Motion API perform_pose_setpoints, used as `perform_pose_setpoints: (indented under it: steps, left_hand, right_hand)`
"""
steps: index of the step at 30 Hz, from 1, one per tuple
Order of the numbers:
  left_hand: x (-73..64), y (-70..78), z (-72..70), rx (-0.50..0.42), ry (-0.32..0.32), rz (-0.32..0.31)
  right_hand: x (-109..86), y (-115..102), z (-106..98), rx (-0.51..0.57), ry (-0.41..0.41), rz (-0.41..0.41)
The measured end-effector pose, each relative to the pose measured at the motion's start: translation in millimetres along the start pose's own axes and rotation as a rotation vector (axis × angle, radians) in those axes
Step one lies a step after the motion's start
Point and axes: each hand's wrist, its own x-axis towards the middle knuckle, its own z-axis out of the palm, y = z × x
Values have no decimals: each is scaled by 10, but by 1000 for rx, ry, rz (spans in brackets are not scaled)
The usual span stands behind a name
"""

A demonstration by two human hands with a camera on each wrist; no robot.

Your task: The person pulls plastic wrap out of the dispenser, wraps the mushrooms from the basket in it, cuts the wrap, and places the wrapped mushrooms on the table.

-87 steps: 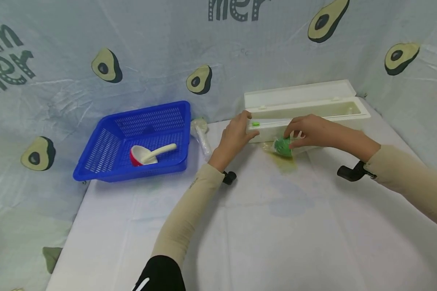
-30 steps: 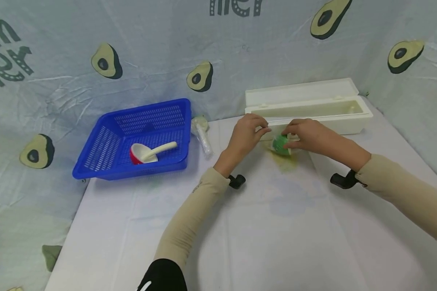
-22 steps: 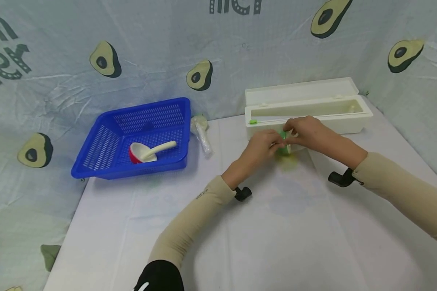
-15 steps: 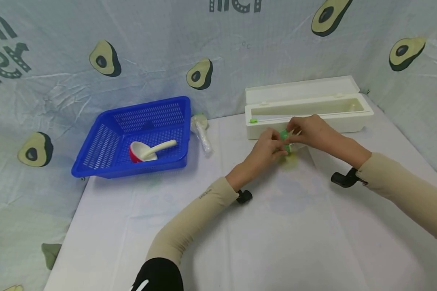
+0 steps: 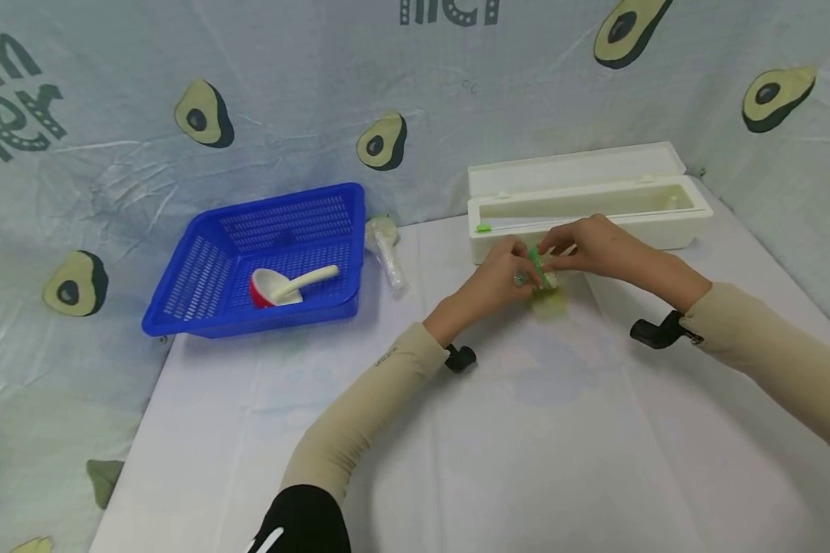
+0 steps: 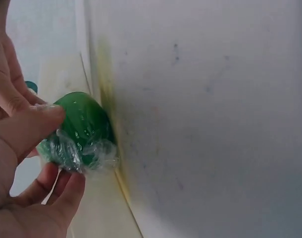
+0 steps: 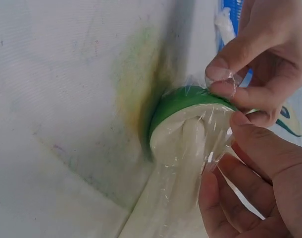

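A green bowl-shaped piece (image 7: 183, 101), white inside, has a pale handle-like part (image 7: 192, 141) lying across its hollow. Clear cling film (image 7: 210, 156) wraps it, crinkled over the green side in the left wrist view. My left hand (image 5: 494, 280) pinches a fold of the film at the rim between thumb and finger. Opposite it, my right hand (image 5: 598, 247) holds the rim and the film around it, thumb above and fingers below. In the head view both hands hide most of the bowl. They meet just in front of the white box (image 5: 664, 234).
The long white box stands with its lid (image 5: 574, 170) raised and a green slider (image 5: 483, 228) on its front edge. At left, a blue basket (image 5: 180, 265) holds a red-and-white bowl (image 5: 259, 296) with a pale handle. A film-wrapped piece (image 5: 390, 265) lies between them.
My left hand has left the box's left end beside the slider and moved right and nearer, to the green bowl, gathering film there. My right hand keeps its hold in nearly the same place.
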Motion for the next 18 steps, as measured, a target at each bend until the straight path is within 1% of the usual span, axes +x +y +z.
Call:
perform_pose_setpoints:
  steps: [5, 7, 9, 12, 14, 16, 18]
  left_hand:
    - [61, -17, 17, -89, 72, -112]
    - [95, -11, 22, -96, 77, -155]
    - [123, -4, 29, -102, 73, -184]
    - [146, 39, 42, -114, 55, -230]
    - [157, 71, 45, -127, 50, -254]
    - [171, 99, 47, -122, 45, -260]
    - [192, 119, 52, -95, 32, -244]
  right_hand:
    - [18, 28, 22, -8, 12, -7]
    - [4, 38, 24, -10, 20, -6]
    - [-21, 36, 14, -10, 22, -1]
    - [-89, 30, -16, 12, 9, 14]
    - [-134, 26, -47, 34, -15, 21]
    - [-174, 19, -90, 41, -36, 13]
    - [-210, 6, -146, -2, -14, 0]
